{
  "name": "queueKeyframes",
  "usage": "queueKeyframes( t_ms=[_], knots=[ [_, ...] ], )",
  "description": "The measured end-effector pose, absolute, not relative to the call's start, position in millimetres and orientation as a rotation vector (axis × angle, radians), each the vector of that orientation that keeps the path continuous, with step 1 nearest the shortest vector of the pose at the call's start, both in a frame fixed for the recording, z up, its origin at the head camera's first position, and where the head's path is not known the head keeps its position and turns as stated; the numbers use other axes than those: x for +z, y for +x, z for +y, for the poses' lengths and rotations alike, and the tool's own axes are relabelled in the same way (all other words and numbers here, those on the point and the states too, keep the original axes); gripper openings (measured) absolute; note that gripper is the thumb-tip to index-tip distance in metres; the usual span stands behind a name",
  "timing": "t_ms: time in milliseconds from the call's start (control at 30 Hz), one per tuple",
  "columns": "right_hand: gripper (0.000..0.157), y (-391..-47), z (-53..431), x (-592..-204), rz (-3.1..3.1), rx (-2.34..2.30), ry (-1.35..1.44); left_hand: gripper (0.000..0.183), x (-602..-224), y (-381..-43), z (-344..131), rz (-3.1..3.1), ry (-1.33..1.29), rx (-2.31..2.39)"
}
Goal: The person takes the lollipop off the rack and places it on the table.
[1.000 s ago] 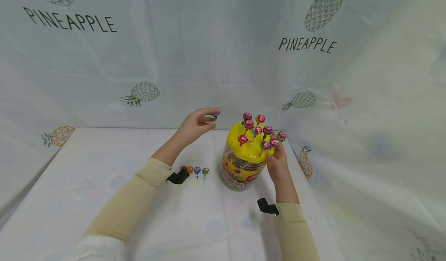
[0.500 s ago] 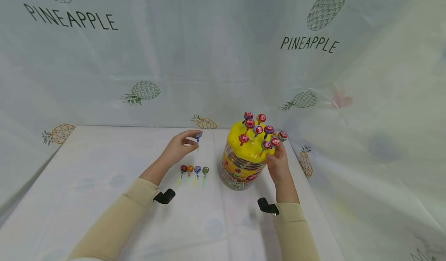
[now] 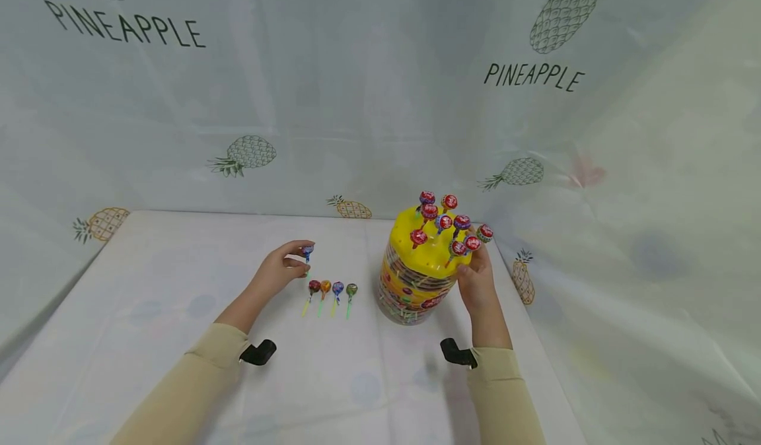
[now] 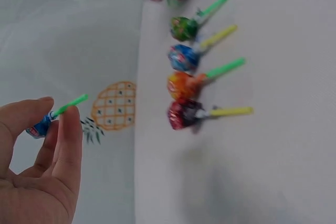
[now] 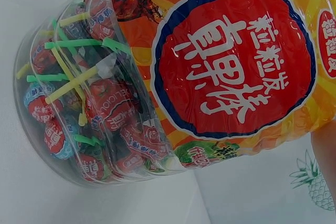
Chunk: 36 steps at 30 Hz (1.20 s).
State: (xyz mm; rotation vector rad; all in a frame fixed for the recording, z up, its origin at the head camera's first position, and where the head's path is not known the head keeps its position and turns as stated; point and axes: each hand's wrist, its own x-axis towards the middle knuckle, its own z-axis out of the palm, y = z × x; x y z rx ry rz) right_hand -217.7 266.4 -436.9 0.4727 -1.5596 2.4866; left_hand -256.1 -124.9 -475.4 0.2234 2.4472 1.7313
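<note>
My left hand (image 3: 276,270) pinches a blue-wrapped lollipop (image 3: 307,251) between thumb and fingers, above the table. In the left wrist view its green stick (image 4: 73,104) points away from the palm. Just right of that hand, four separate lollipops would be several: dark red (image 3: 314,288), orange (image 3: 325,287), blue (image 3: 337,288) and green (image 3: 351,290) ones lie side by side, sticks toward me. My right hand (image 3: 477,283) grips a large lollipop jar (image 3: 410,286) near its yellow lid (image 3: 425,257), thumb in front, other fingers mostly hidden.
Several lollipops (image 3: 443,223) stand upright in the lid. Through the jar's clear base, loose lollipops (image 5: 113,103) show. A white cloth (image 3: 368,366) covers the table, and a pineapple-print curtain (image 3: 357,102) hangs behind it.
My left hand has moved left and nearer to me with the blue lollipop, from beside the jar to just left of the row. My right hand stays on the jar.
</note>
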Motion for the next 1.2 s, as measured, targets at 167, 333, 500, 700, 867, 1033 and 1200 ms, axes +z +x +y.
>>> queueKeyframes(
  t_ms=[167, 333, 500, 700, 867, 1033, 1200],
  knots=[
    [0.061, -221, 268, -442, -1.556, 2.476, 0.473, 0.054, -493, -253, -136, 2.438, 0.172, 1.706],
    [0.059, -222, 270, -446, -1.538, 2.453, 0.528, 0.053, -511, -251, -142, 2.434, 0.148, 1.672],
    [0.058, -223, 271, -448, -1.514, 2.44, 0.594, 0.052, -527, -251, -142, 2.493, 0.135, 1.543],
    [0.058, -224, 271, -449, -1.485, 2.45, 0.632, 0.051, -539, -249, -142, 2.597, 0.13, 1.362],
    [0.058, -223, 271, -449, -1.5, 2.452, 0.619, 0.051, -541, -247, -140, 2.622, 0.136, 1.295],
    [0.058, -223, 271, -447, -1.51, 2.465, 0.579, 0.051, -542, -250, -139, 2.636, 0.174, 1.257],
    [0.058, -223, 271, -446, -1.526, 2.472, 0.564, 0.05, -543, -253, -140, 2.639, 0.216, 1.209]
  ],
)
